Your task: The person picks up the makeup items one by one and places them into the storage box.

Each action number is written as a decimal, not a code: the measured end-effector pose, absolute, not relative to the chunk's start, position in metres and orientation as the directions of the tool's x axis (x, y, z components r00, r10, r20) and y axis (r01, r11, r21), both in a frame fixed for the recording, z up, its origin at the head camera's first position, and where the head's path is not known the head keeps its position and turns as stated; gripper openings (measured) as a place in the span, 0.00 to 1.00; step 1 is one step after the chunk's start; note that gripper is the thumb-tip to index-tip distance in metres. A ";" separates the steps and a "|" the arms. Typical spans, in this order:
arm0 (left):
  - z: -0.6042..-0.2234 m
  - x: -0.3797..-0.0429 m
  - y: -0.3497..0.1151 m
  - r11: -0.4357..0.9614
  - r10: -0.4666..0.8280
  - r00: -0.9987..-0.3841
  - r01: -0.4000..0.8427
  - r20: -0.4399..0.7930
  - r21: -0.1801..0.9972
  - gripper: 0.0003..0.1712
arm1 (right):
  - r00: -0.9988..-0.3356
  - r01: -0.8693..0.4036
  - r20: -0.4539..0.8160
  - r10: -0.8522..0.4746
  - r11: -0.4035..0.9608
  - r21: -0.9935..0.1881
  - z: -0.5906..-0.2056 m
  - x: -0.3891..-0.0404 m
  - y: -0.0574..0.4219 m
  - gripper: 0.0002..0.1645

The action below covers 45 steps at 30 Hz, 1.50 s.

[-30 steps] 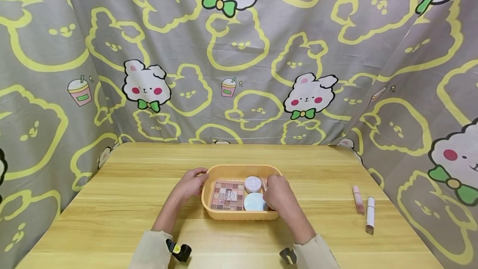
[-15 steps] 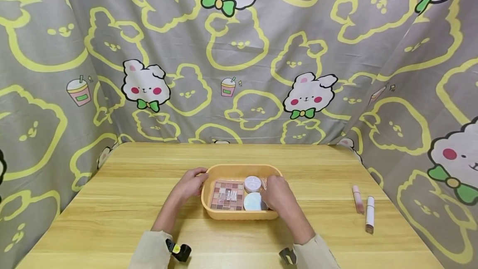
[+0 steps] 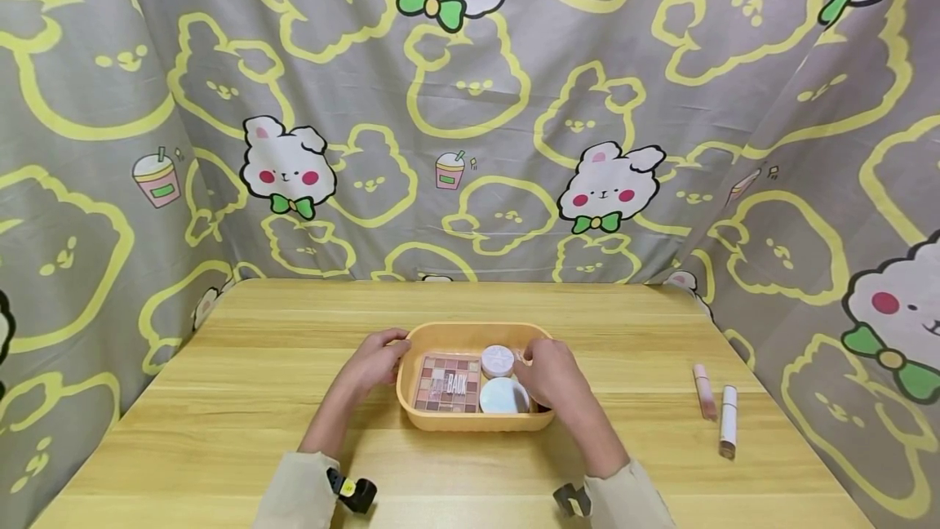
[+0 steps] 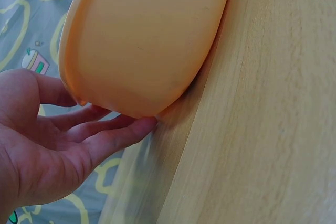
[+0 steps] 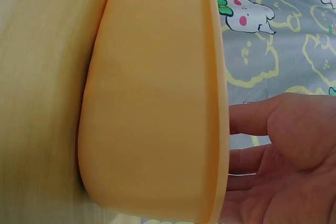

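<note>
An orange plastic basket point(image 3: 481, 421) stands on the table. Inside it lie an eyeshadow palette point(image 3: 448, 386) marked BACK, a small round white case point(image 3: 498, 360) and a larger round pale case point(image 3: 503, 396). My left hand point(image 3: 376, 362) holds the basket's left end, its fingers at the rim and outer wall in the left wrist view. Over the right end, my right hand point(image 3: 551, 370) has its fingers bent down inside the basket, beside the round cases. The wall hides those fingertips in the right wrist view, and I cannot tell if they hold anything.
Two slim cosmetic tubes lie at the table's right: a pink tube point(image 3: 704, 392) and a white tube with a brownish end point(image 3: 728, 421). A grey cartoon curtain point(image 3: 396, 243) borders the wooden table point(image 3: 242, 398) at the back and sides.
My right hand has risen slightly and shifted a little right, so more of the larger round case shows. My left hand and the basket stay put.
</note>
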<state>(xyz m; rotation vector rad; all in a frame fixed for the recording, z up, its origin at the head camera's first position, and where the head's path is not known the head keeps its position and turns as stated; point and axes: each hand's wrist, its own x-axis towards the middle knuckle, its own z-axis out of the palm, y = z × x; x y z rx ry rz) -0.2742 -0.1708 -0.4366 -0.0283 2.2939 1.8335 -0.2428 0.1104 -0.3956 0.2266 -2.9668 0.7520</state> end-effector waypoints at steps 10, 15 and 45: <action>-0.437 -0.276 -0.172 0.239 0.095 -0.978 -0.159 -0.186 0.958 0.22 | -0.987 -0.147 0.023 -0.160 0.826 -0.544 -0.398 -0.240 0.108 0.27; -0.438 -0.277 -0.171 0.242 0.084 -0.978 -0.166 -0.191 0.956 0.21 | -0.985 -0.156 0.025 -0.168 0.834 -0.530 -0.398 -0.239 0.108 0.20; -0.436 -0.274 -0.171 0.240 0.103 -0.979 -0.150 -0.179 0.959 0.22 | -0.990 -0.113 -0.014 -0.142 0.838 -0.534 -0.394 -0.242 0.115 0.29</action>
